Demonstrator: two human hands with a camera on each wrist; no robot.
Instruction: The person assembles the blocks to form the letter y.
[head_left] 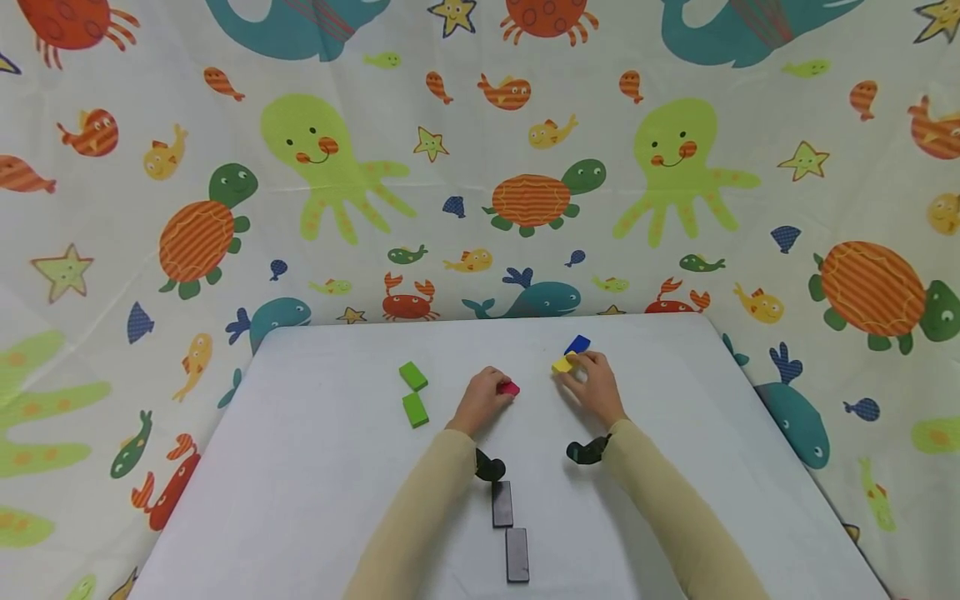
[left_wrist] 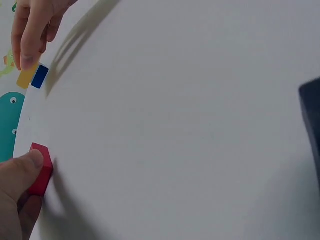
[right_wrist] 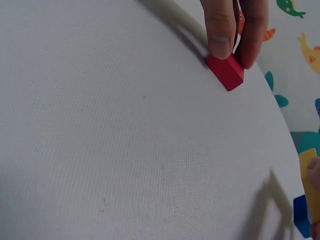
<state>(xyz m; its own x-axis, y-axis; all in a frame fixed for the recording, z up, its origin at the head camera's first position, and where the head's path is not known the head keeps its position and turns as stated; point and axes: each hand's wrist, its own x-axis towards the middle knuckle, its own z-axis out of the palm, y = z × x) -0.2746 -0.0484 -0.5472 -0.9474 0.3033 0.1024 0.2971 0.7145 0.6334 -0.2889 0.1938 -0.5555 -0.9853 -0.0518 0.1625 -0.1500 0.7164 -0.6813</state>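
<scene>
My left hand [head_left: 481, 402] pinches a red block [head_left: 510, 389] at the middle of the white table, thumb on one side and fingers on the other. In the left wrist view the red block [left_wrist: 42, 170] shows between thumb and fingers. Farther right, my right hand [head_left: 597, 387] pinches a yellow block [head_left: 562, 364] between thumb and fingers. A blue block [head_left: 577, 344] lies just behind the yellow one, and its edge shows beside the yellow block [right_wrist: 309, 182] in the right wrist view.
Two green blocks [head_left: 415, 410] lie to the left of my left hand. Two dark grey blocks [head_left: 517, 555] lie end to end, slightly offset, near the table's front. The white table [head_left: 300, 467] meets a patterned sea-animal curtain [head_left: 465, 225] at its far edge.
</scene>
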